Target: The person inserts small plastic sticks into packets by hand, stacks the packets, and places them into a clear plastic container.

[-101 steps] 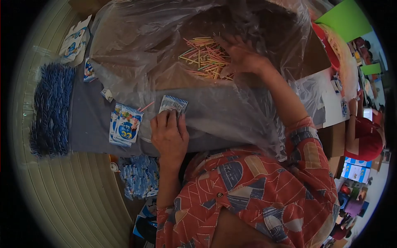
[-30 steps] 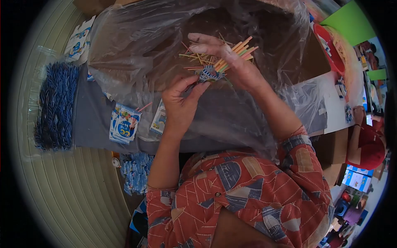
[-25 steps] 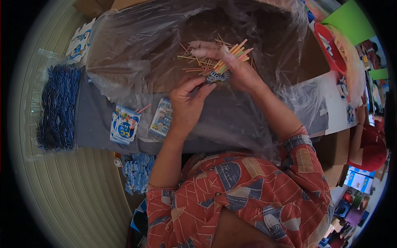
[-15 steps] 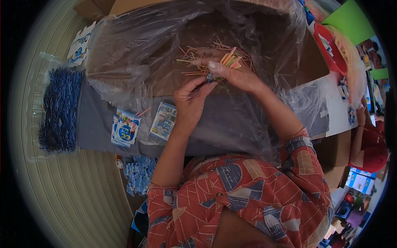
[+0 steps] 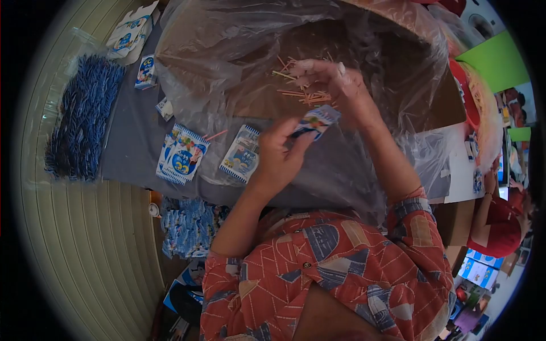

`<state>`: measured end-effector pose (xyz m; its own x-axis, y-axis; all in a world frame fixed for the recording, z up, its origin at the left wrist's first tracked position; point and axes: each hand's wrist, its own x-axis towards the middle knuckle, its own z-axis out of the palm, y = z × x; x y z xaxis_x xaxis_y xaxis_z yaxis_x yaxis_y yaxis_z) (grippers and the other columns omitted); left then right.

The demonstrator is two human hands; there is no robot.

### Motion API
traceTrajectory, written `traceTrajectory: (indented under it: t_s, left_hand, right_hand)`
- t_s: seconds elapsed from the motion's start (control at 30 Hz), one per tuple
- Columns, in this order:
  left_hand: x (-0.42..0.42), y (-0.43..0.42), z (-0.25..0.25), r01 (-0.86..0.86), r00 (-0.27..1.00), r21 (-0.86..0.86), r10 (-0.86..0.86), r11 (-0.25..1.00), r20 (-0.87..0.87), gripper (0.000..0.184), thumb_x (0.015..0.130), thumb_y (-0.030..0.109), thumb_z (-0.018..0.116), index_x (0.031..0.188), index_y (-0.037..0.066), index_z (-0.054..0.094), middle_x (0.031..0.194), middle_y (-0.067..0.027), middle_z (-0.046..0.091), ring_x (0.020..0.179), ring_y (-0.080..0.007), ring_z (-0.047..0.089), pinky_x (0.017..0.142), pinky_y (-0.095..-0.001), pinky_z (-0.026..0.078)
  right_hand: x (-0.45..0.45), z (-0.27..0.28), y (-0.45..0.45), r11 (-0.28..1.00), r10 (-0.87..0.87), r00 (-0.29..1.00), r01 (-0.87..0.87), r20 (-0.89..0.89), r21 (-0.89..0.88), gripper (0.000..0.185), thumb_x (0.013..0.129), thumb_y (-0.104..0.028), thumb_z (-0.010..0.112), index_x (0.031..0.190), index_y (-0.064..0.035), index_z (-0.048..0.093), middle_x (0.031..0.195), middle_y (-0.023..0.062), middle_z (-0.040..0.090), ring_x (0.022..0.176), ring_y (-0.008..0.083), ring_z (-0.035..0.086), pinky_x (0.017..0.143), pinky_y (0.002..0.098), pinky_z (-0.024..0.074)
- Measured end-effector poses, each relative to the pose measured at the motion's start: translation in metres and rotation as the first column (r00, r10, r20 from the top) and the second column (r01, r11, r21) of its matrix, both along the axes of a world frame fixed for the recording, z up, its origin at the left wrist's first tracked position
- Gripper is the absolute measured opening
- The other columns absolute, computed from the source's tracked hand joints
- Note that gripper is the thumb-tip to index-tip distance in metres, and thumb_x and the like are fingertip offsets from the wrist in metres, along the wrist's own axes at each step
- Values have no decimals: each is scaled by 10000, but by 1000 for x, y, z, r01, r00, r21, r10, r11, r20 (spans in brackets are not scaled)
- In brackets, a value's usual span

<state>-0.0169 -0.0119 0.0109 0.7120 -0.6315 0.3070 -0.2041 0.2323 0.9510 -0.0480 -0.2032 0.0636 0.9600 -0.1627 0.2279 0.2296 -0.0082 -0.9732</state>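
My left hand [image 5: 280, 156] pinches a small blue and white printed packet [image 5: 318, 121] by its lower edge, in front of the plastic-lined box. Whether the packet has anything in it cannot be made out. My right hand [image 5: 355, 94] is just beyond the packet with its fingers apart, and no stick shows in it. Under and beside those fingers lie loose thin coloured sticks [image 5: 307, 98] in the box. Left of my left hand, another printed packet [image 5: 242, 154] lies flat on the grey cloth, and a small stack of packets [image 5: 183, 154] lies farther left.
Clear plastic film [image 5: 199, 85] drapes over the cardboard box [image 5: 432, 85]. A clear tray of dark blue strips [image 5: 85, 119] stands at the left, near a small printed carton [image 5: 145, 72]. More packets [image 5: 190, 224] are piled below the table edge. A person in red [image 5: 500, 224] is at far right.
The bundle of sticks no longer shows in my right hand, whose fingers have spread over the loose sticks. My left hand has drawn the packet back, turning its printed face into view.
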Motion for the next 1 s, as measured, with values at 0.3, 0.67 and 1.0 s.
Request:
traceTrajectory:
  t_s: [0.3,0.67,1.0]
  left_hand:
    - [45,163,-1,-692,715,471,433,547,549,259,840,17,698,1094,-17,660,1019,-81,635,938,-213,616,825,-350,494]
    - [-24,27,9,-159,702,458,-226,874,675,512,666,237,833,1125,74,675,1185,-162,540,1155,-365,458,951,-484,393]
    - [-22,0,2,-59,710,242,-130,968,692,127,767,89,700,846,34,618,1075,-134,551,1104,-336,491,942,-494,374]
  right_hand:
    - [-14,-6,-66,414,-522,802,535,289,-737,347,897,-231,665,1206,-74,665,1115,150,685,956,253,671,858,352,526]
    - [-4,-47,-106,135,-840,518,-91,-163,-987,315,841,-207,646,1114,-52,677,1120,245,667,1070,412,638,906,485,514]
    - [3,32,-107,-226,-683,659,222,317,-949,275,807,-178,635,1072,-166,708,951,182,696,894,405,656,812,502,541]
